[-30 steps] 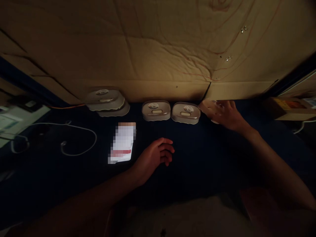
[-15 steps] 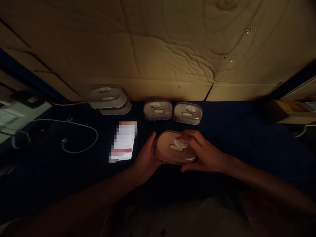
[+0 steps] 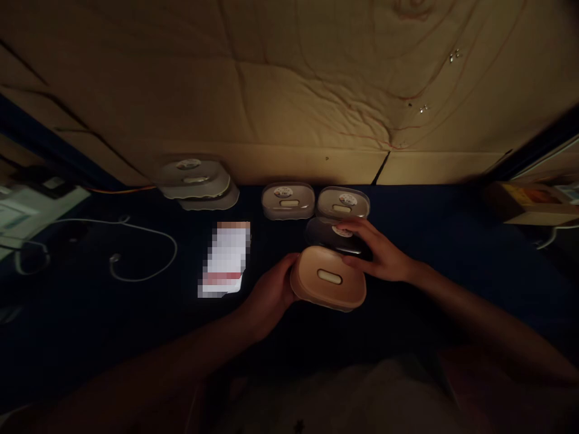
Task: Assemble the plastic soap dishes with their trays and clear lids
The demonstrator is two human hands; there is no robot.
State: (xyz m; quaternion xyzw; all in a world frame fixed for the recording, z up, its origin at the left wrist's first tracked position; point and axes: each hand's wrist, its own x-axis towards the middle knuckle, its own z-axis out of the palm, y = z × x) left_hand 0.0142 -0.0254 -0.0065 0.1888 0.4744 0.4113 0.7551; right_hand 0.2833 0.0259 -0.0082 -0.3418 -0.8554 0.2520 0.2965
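An oval, pinkish-beige box [image 3: 312, 286] with a pale oblong piece in its top is held at its left side by my left hand [image 3: 275, 295]. Just behind and above it, my right hand [image 3: 384, 253] grips a clear lid [image 3: 325, 233] that bears a round printed sticker. The lid is off the box, tilted, and looks dark against the blue surface. Two lidded oval boxes stand side by side farther back, a left one [image 3: 274, 208] and a right one [image 3: 357, 210], each with a round sticker.
More clear-lidded boxes [image 3: 210, 191] are stacked at the back left. A lit phone [image 3: 226, 256] lies left of my hands. A white cable [image 3: 175, 247] curls farther left on the blue surface [image 3: 429, 229]. An open carton [image 3: 520, 205] stands at the right, and cardboard [image 3: 181, 102] rises behind.
The clear lid has come off the box and moved back and up with my right hand. The box has shifted slightly toward me in my left hand.
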